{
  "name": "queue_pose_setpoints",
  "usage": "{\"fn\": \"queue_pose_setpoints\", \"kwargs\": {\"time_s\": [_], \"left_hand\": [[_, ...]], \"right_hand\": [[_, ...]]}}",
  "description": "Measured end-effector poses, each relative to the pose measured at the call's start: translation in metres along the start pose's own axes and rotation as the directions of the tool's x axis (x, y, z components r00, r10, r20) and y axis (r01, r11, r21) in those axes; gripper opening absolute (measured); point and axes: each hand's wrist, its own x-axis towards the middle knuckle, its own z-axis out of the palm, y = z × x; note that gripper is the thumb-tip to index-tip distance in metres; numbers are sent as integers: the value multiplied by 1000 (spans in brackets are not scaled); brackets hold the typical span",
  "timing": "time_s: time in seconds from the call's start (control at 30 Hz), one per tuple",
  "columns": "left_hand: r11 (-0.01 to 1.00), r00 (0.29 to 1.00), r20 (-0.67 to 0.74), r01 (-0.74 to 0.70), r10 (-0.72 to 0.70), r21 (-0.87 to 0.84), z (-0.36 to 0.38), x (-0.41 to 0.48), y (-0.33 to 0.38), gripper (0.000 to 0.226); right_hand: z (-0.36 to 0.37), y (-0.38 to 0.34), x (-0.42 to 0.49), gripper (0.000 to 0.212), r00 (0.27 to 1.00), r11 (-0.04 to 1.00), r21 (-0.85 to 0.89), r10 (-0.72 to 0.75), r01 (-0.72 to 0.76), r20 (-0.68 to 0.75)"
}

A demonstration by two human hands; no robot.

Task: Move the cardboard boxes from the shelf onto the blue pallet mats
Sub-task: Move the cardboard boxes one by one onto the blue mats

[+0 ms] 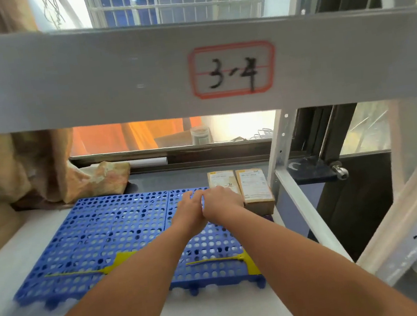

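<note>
Blue mats [104, 224] lie across the shelf with two loose yellow ties [92, 270] near the front. The left hand [189, 209] reaches in flat, fingers stretched and holding nothing, pressed beside the right hand [221, 201], which lies over the near end of the left box [221, 180]; whether it grips I cannot tell. Both boxes sit at the far right corner, the right box [255, 187] hard by the shelf post [279, 153], so a sideways nudge could jam it there or tip it off the mat's edge.
</note>
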Motion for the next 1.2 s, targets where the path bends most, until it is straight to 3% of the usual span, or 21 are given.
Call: {"fn": "queue_pose_setpoints", "kwargs": {"time_s": [0.33,0.5,0.83,1.0,1.2], "left_hand": [[970,973,-62,213,-222,-120,-82,-81,-113,34],[977,988,17,154,-153,-145,-82,-103,-120,38],[994,994,104,32,-21,-101,-61,-83,-75,43],[987,989,142,64,-43,-145,-46,-56,-47,43],[918,970,217,183,-110,-352,-21,-26,-9,47]], "right_hand": [[38,-96,-20,41,991,996,-79,53,-43,125],[61,-107,-35,58,984,992,-63,118,-111,132],[59,-58,-28,51,991,990,-56,132,-130,31],[52,-18,-9,57,984,983,-57,175,-174,17],[48,32,7,72,972,972,-1,234,-234,2]]}}
